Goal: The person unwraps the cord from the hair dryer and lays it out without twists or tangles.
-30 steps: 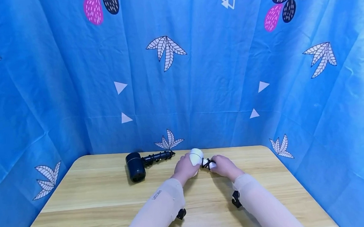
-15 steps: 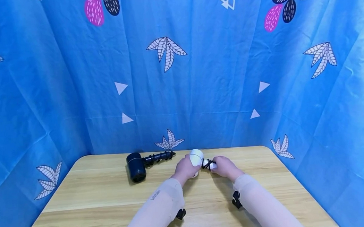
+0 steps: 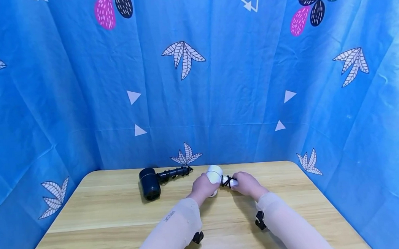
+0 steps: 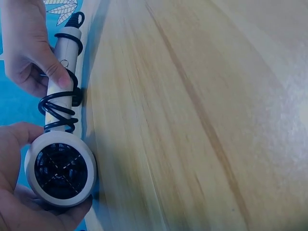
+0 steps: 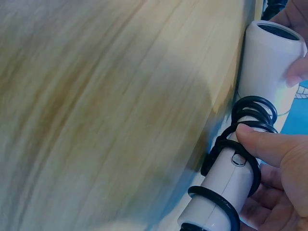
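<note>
While both my hands are occupied, a white, T-shaped plastic hair dryer (image 5: 264,62) is between them, near the far edge of a pale wooden table (image 3: 106,221); my left hand (image 3: 202,187) grips its round barrel; my right hand (image 3: 245,183) grasps its handle (image 5: 219,175), wound with black cord (image 3: 226,180); the handle's long axis runs rightward from my left grip, slanting slightly toward me (whether it touches the wood, I cannot tell); a black hair dryer (image 3: 149,184) lies leftward, nearer my left hand, well apart.
</note>
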`<state>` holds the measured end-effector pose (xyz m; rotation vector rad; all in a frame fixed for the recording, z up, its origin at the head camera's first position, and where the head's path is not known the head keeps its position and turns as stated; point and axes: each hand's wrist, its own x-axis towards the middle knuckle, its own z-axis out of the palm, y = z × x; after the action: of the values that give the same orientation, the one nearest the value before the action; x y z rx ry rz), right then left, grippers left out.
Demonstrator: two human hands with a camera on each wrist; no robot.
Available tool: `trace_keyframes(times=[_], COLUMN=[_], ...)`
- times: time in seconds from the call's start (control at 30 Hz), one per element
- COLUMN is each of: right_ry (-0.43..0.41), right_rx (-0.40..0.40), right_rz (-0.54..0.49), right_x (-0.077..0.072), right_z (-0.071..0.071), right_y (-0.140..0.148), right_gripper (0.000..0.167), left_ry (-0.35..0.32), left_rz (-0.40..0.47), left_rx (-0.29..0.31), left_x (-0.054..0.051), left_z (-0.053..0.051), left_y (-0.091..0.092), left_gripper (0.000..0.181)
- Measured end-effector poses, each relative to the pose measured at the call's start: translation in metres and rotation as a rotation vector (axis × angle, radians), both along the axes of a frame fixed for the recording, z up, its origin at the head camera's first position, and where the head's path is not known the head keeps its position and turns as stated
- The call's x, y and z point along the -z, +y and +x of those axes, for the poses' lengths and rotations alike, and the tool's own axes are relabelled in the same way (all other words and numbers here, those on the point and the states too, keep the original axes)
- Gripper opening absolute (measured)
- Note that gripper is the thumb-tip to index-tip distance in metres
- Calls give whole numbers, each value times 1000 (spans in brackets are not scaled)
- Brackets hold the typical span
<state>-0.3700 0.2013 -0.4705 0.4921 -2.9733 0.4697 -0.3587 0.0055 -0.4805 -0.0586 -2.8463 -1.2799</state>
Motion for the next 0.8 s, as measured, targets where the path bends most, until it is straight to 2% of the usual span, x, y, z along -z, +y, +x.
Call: trace_keyframes(times=[0.33,0.6,0.8], right_ry=[7,28,42], right_rx=[-16,-27,-47], right_rz=[2,2,-1], right_x=[-4,-10,-14], right_z=[4,8,11], right_y=[-2,-1,-2], right_gripper=[16,16,15], left_ry=[-22,-6,7], left_rz=[27,4,11], left_rx=[11,23,7], left_x=[-3,-8,-8], left_z=[5,8,10], left_y=[-4,-5,-8], left_gripper=[65,67,65])
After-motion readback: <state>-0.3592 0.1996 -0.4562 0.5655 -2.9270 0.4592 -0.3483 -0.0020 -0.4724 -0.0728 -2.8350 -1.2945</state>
